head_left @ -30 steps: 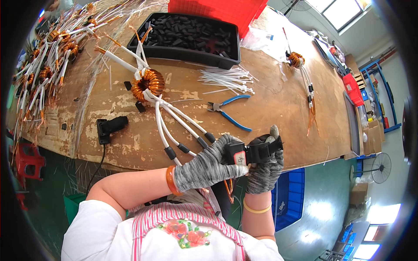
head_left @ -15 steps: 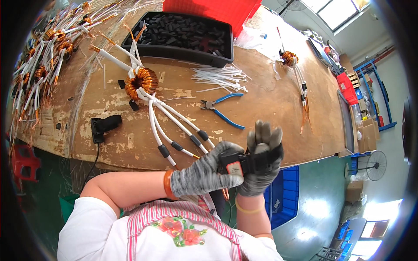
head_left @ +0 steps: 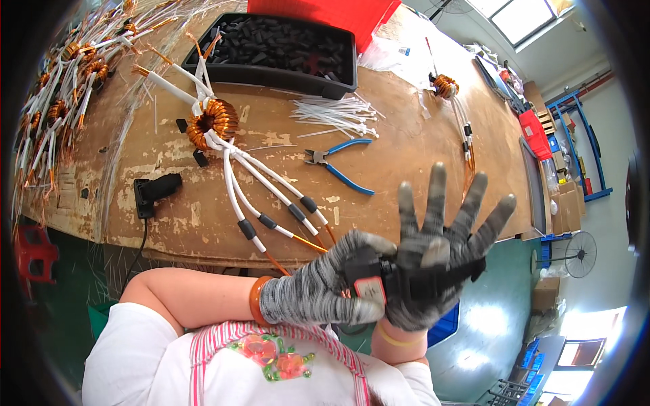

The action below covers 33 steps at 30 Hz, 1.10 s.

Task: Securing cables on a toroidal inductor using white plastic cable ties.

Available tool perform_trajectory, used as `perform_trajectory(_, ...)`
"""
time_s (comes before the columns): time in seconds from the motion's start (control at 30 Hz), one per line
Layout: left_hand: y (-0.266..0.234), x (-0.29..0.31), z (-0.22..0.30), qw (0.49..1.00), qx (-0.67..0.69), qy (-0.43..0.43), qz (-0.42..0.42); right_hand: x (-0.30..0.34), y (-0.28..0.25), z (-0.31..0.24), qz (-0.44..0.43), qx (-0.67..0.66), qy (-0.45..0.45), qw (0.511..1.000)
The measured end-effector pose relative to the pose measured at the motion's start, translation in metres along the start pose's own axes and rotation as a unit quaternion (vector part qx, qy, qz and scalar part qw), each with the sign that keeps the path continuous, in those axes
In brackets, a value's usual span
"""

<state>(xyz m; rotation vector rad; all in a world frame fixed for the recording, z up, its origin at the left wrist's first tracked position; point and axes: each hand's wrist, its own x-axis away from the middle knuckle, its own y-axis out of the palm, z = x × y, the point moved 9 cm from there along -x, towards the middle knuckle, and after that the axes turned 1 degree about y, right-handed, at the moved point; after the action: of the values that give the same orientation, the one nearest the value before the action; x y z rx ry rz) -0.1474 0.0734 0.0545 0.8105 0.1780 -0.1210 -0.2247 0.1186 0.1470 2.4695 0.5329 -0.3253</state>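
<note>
Both my hands wear grey knitted gloves and are raised over the table's front edge. My left hand (head_left: 305,287) is closed round a small black box-shaped device (head_left: 359,266) with a pale label. A black strap (head_left: 440,281) joins the device and wraps across my right hand (head_left: 437,247). That hand is open, its fingers spread apart. To the left lies a copper-wound ring coil (head_left: 227,118) with white-sleeved leads and black tube pieces (head_left: 247,229). Blue-handled side cutters (head_left: 318,158) rest near it, below a pile of white cable ties (head_left: 332,115).
A black tray (head_left: 271,82) of small black pieces stands at the back, before a red bin (head_left: 318,12). Several coils (head_left: 95,71) are heaped at left; another coil (head_left: 445,86) lies right. A black corded device (head_left: 156,195) sits front left. A blue crate (head_left: 443,328) is below the edge.
My right hand's fingers have spread wide, and the hand has moved right and turned. My left hand keeps its grip on the device. The view has shifted slightly.
</note>
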Motion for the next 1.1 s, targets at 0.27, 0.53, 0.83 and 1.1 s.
perform_trajectory(0.27,-0.009,0.006,-0.041,0.991,-0.132,-0.028,0.016,-0.042,-0.036,0.062,-0.005,0.227,0.066,0.972)
perform_trajectory(0.53,-0.014,0.008,-0.034,0.982,-0.183,-0.044,0.011,-0.049,-0.046,0.080,-0.114,-0.015,0.087,0.990)
perform_trajectory(0.83,-0.024,-0.009,0.020,0.895,-0.431,0.027,0.107,-0.023,-0.034,0.130,-0.267,0.765,-0.084,0.581)
perform_trajectory(1.1,-0.023,-0.033,0.002,0.809,-0.578,0.018,0.100,-0.013,-0.031,0.155,-0.372,0.804,-0.078,0.457)
